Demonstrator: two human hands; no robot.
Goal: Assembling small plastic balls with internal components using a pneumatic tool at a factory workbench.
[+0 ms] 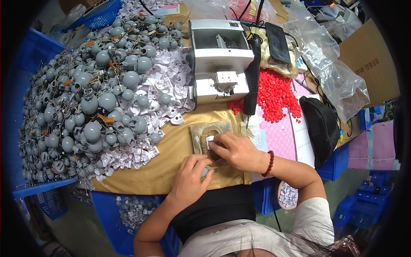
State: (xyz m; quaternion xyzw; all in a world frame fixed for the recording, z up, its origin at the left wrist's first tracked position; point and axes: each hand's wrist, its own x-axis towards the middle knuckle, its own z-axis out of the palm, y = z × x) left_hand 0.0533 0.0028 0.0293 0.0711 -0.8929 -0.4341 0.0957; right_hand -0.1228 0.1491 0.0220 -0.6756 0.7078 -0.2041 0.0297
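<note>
A square, dull-metal block (198,128) with an oval recess lies on the table in front of me. In that recess sits a small white plastic piece (209,139), and my right hand (239,152) has its thumb and fingertips closed on it. Just below the block my left hand (190,177) curls around a rounded grey plastic part (204,172), mostly hidden by the fingers. Behind the right hand an upright black electric screwdriver (252,77) hangs with its bit pointing down. A white screw feeder machine (220,64) stands behind the block.
At the left is a big heap of grey ball-shaped parts (107,101) with wires, beside white plastic pieces (169,81). Small red parts (274,96) lie right of the screwdriver. Further right are a phone (277,42), a black pouch (317,128) and a cardboard box (372,64).
</note>
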